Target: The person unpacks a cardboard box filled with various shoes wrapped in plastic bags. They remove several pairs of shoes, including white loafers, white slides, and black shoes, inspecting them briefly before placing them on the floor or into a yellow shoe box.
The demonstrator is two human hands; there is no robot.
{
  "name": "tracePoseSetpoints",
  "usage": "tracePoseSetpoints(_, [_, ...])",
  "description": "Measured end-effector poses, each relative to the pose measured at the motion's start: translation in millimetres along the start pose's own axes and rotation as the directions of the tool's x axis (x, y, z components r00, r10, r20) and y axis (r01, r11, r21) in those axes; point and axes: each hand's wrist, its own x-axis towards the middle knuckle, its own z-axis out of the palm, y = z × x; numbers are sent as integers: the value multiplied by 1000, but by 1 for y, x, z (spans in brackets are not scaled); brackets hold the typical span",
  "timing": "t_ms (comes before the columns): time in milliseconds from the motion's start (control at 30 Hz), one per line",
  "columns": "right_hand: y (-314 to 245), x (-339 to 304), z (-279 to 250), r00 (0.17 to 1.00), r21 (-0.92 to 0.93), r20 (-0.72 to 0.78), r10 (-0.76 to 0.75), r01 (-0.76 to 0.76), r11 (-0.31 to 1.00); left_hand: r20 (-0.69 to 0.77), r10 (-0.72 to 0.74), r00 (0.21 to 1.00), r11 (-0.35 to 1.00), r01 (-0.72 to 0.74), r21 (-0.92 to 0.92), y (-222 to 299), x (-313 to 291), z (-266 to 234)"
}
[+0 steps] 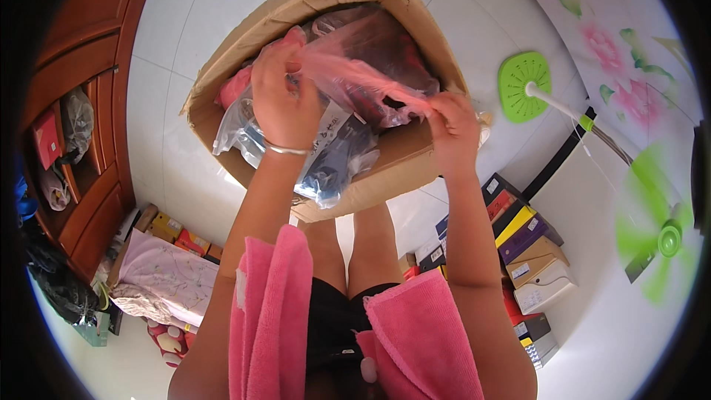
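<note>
A thin pink plastic bag (352, 72) is stretched over the open top of a cardboard box (404, 172). My left hand (285, 107), with a silvery bangle at the wrist, is closed on the bag's left end. At the other end, my right hand (453, 124) pinches the plastic between thumb and fingers. A dark gap shows in the bag near the right hand. Below the left hand lies a clear plastic packet (344, 152) with something dark blue inside. Other dark bundles in clear plastic fill the back of the box, partly covered by the pink bag.
A green fan (669, 239) on a stand with a green base (524, 85) is at the right. Several shoe boxes (529, 233) are stacked at the lower right. A reddish wooden cabinet (92, 81) stands left. Pink towel pieces (424, 333) hang in front of me.
</note>
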Motion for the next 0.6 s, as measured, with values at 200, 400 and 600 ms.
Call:
tracePoseSetpoints(200, [-29,-8,-14,972,649,11,236,-186,738,458,415,786,901,-425,-87,40,-26,23])
tracePoseSetpoints(400, [-22,-9,-32,945,787,-12,327,-193,587,583,366,726,825,-542,157,22,-15,6])
tracePoseSetpoints(600, [-3,-23,-48,948,673,103,302,-290,681,699,187,690,868,-449,211,14,-21,-42])
